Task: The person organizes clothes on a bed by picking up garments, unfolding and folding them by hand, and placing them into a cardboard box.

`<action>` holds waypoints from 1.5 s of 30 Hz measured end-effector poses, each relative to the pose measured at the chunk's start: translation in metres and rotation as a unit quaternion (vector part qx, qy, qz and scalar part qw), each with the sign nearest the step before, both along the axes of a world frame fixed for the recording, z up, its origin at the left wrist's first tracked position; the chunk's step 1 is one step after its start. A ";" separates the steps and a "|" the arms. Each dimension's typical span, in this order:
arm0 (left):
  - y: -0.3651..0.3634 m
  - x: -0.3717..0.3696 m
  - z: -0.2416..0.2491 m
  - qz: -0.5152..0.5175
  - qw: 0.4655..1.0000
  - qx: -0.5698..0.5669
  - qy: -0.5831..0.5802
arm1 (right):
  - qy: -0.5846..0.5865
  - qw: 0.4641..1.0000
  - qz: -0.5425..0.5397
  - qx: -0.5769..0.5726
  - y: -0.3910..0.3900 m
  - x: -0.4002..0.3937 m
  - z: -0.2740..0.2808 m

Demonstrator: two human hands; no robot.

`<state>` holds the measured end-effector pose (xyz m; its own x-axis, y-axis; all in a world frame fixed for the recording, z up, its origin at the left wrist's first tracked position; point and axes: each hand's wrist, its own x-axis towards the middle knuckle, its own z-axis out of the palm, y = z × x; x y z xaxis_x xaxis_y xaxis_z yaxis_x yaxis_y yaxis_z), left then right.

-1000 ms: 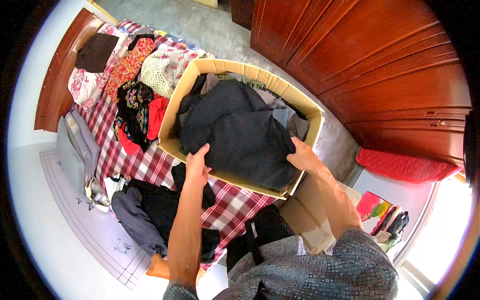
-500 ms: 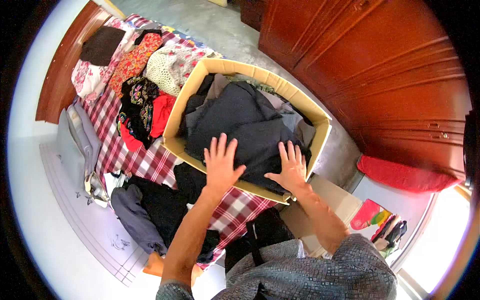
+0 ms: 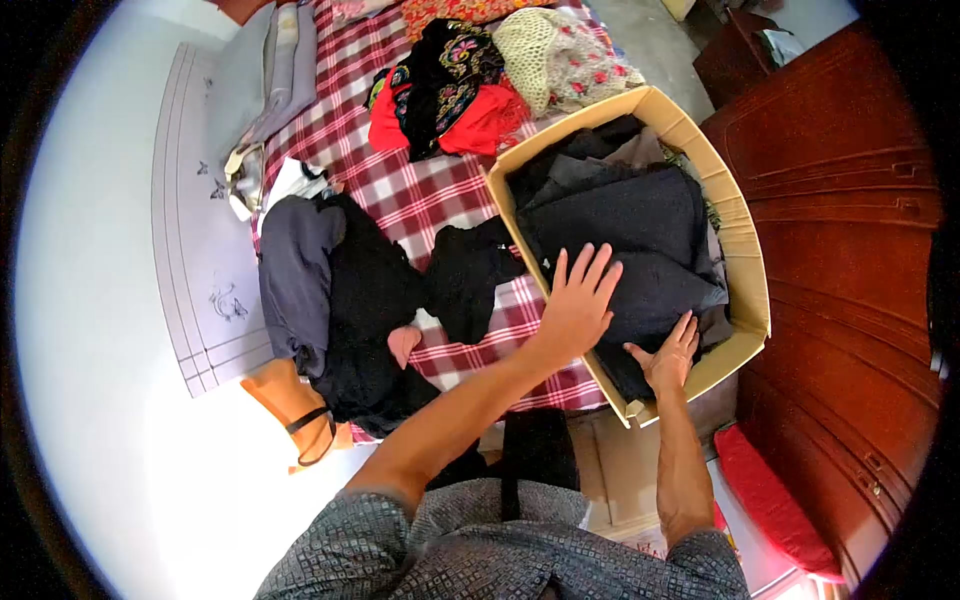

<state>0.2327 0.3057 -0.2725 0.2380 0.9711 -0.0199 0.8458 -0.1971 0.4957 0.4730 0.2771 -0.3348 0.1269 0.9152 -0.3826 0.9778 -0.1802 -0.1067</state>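
Note:
A cardboard box [image 3: 748, 250] full of dark clothes stands at the right side of the bed. Black folded garments [image 3: 625, 215] lie on top, with grey and patterned cloth showing along the edges. My left hand [image 3: 580, 308] rests flat on the black cloth near the box's left wall, fingers spread. At the near right end of the box, my right hand [image 3: 672, 358] lies on the cloth with its fingers stretched out and thumb apart. Neither hand grips anything.
Dark clothes [image 3: 350, 290] lie on the checked bedspread [image 3: 400, 190], left of the box. Beyond sit a black-and-red embroidered garment [image 3: 450, 90] and a cream knitted piece [image 3: 545, 60]. A wooden wardrobe [image 3: 830, 190] stands close on the right, near a red cushion [image 3: 770, 500].
The view has turned left, so the box now appears farther right. My hands still press on the black cloth; my right hand sits lower than my left, toward the near corner.

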 end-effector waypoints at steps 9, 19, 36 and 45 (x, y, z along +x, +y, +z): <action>-0.208 -0.146 -0.059 0.289 0.956 -0.036 -0.025 | 0.005 1.000 -0.001 0.008 -0.001 0.000 -0.006; -0.316 -0.388 -0.082 0.505 0.833 -0.062 0.218 | -0.002 1.000 -0.012 -0.004 -0.002 -0.004 -0.005; -0.234 -0.468 -0.039 0.386 0.916 0.086 0.072 | -0.040 0.995 -0.037 -0.084 0.005 -0.015 0.011; -0.320 -0.286 -0.101 0.176 0.937 -0.297 -0.046 | 0.322 0.929 0.117 0.142 -0.083 -0.243 0.080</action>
